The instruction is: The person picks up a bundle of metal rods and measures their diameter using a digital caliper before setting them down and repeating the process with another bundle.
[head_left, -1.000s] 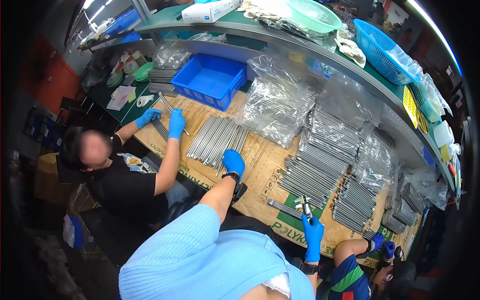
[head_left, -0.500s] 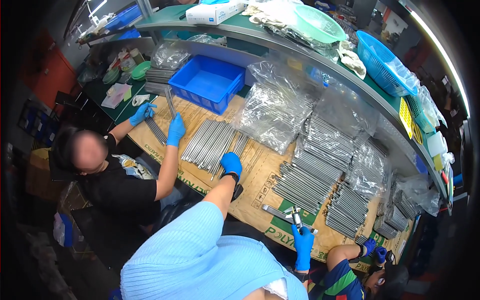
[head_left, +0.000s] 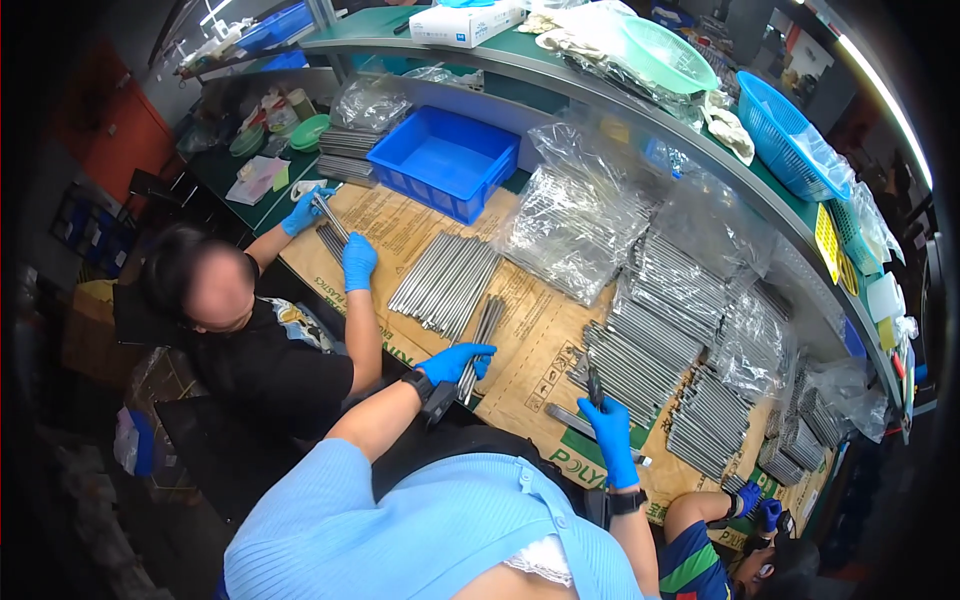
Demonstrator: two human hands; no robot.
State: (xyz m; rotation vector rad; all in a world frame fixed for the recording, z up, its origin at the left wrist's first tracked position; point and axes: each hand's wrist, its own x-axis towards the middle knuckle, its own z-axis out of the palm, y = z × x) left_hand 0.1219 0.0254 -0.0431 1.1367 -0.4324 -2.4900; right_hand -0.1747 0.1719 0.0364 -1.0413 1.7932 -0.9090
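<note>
Both my hands wear blue gloves. My left hand [head_left: 455, 363] rests on the near end of a small bundle of grey metal rods [head_left: 482, 330] lying on the cardboard-covered bench [head_left: 530, 340], fingers curled over them. My right hand [head_left: 612, 438] is closed around a short dark tool [head_left: 594, 383] that points upward, beside a loose metal rod [head_left: 570, 420]. A wider fan of grey rods [head_left: 445, 282] lies just beyond my left hand.
A person in black at my left holds rods [head_left: 330, 215] with blue-gloved hands. A blue bin [head_left: 445, 160], clear plastic bags [head_left: 580, 215] and rows of bagged rods [head_left: 690, 350] cover the bench. Another gloved hand [head_left: 750, 497] shows at lower right. A green bowl [head_left: 665, 50] and blue basket [head_left: 790, 135] sit on the shelf.
My left hand has moved right onto a small rod bundle pulled out of the fan. My right hand still grips the tool. The person's right hand slid left, away from the fan.
</note>
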